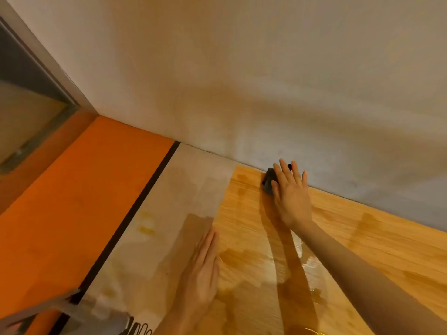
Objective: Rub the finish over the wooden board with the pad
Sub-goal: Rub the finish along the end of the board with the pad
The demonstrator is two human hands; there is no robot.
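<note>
the right hand (291, 194) presses the dark pad (269, 182) flat at the board (377, 240)'s far left corner, the board's length running rightward, while the left hand (202, 269) rests open on its left edge.

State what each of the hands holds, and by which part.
The right hand presses the dark pad from on top, flat against the light wooden board. The left hand holds nothing, lying flat at the board's edge.

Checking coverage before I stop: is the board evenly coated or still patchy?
Patchy. The wooden board shows a glossy wet pool near the forearm, darker blotches elsewhere and paler matte grain between, while the right hand presses the pad.
</note>
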